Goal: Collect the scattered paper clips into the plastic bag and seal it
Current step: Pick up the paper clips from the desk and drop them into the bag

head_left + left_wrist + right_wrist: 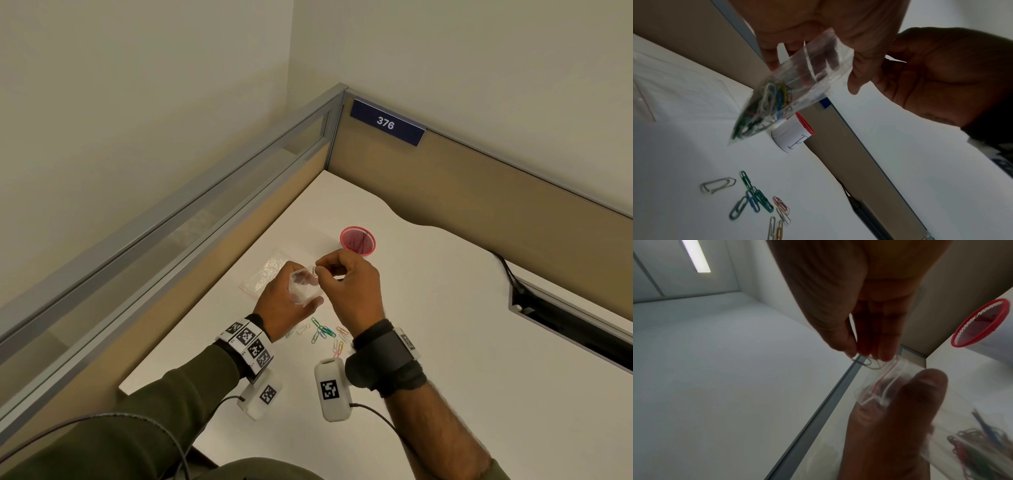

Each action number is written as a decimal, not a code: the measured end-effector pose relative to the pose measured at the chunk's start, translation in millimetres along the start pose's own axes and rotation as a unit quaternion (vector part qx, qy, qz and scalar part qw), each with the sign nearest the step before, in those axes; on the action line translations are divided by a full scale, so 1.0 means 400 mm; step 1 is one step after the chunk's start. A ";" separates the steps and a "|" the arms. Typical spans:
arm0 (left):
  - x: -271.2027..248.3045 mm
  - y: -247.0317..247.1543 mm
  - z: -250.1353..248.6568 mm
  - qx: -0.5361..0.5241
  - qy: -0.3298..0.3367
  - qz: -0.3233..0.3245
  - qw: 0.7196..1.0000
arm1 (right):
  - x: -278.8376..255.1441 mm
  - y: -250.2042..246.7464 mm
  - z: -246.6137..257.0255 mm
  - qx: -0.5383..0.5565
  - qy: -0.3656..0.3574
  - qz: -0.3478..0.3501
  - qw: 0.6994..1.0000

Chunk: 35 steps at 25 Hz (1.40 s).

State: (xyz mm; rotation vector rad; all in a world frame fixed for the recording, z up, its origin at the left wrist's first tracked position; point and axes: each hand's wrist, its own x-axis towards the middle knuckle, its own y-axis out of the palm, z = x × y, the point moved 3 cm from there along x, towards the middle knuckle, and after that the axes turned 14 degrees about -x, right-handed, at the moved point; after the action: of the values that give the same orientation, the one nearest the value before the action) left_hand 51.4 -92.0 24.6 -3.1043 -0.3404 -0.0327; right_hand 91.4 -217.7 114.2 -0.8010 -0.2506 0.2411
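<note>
My left hand (286,301) grips a small clear zip bag (304,287) above the white desk, its mouth open toward the right hand. Several coloured clips lie bunched in the bag's lower corner (764,104). My right hand (346,277) pinches a silver paper clip (867,362) between thumb and fingertips, right at the red-lined bag mouth (882,382). More loose paper clips (325,334) lie scattered on the desk below both hands, green, blue, silver and pink ones (756,201).
A red mesh cup (358,240) stands on the desk just behind the hands. A second flat plastic bag (265,272) lies to the left. Partition walls (479,178) close the desk at back and left; a cable slot (565,318) opens at right.
</note>
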 end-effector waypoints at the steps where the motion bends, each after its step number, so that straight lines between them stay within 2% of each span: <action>1: 0.000 -0.001 -0.003 -0.002 0.001 -0.001 1.000 | -0.003 0.000 -0.003 0.001 -0.006 0.019 1.000; 3: 0.000 -0.002 -0.003 -0.005 0.002 -0.003 1.000 | -0.007 -0.001 -0.016 0.005 -0.015 0.020 1.000; 6: -0.004 -0.015 0.001 -0.002 -0.001 -0.009 1.000 | 0.005 -0.002 -0.068 0.021 0.011 -0.043 0.999; 8: -0.009 -0.034 0.003 -0.010 0.000 -0.023 1.000 | 0.018 0.023 -0.125 -0.023 0.025 -0.030 0.999; 10: -0.014 -0.058 0.008 -0.025 0.001 -0.036 0.999 | 0.024 0.086 -0.189 -0.121 0.016 0.060 0.991; 13: -0.021 -0.090 0.011 -0.040 0.000 -0.045 0.998 | -0.002 0.212 -0.266 -0.249 -0.004 0.224 0.942; 15: -0.022 -0.102 0.012 -0.038 -0.003 -0.050 0.998 | -0.015 0.263 -0.285 -0.267 -0.021 0.269 0.925; 18: -0.022 -0.106 0.011 -0.037 0.001 -0.052 0.998 | -0.027 0.301 -0.274 -0.283 -0.087 0.292 0.910; 20: -0.023 -0.102 0.012 -0.038 0.000 -0.048 0.998 | -0.039 0.308 -0.276 -0.329 -0.130 0.291 0.889; 22: -0.024 -0.097 0.012 -0.039 -0.004 -0.047 0.998 | -0.043 0.294 -0.298 -0.360 -0.138 0.274 0.881; 25: -0.024 -0.090 0.010 -0.041 -0.007 -0.041 0.998 | -0.039 0.231 -0.352 -0.358 -0.101 0.266 0.889; 28: -0.025 -0.085 0.010 -0.046 -0.005 -0.042 0.998 | -0.030 0.144 -0.419 -0.316 -0.014 0.229 0.921; 30: -0.024 -0.078 0.011 -0.050 -0.009 -0.040 0.998 | -0.037 0.113 -0.451 -0.317 0.024 0.232 0.919; 32: -0.023 -0.067 0.007 -0.054 -0.013 -0.035 0.998 | -0.055 0.123 -0.459 -0.323 0.026 0.254 0.911; 35: -0.022 -0.063 0.001 -0.058 -0.013 -0.035 0.998 | -0.084 0.169 -0.433 -0.330 -0.010 0.259 0.908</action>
State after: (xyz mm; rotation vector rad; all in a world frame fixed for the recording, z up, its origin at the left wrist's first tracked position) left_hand 37.4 -69.3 24.3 -3.2085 -0.4651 -0.0147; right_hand 105.5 -299.4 -55.8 -1.5389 -0.1304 0.6879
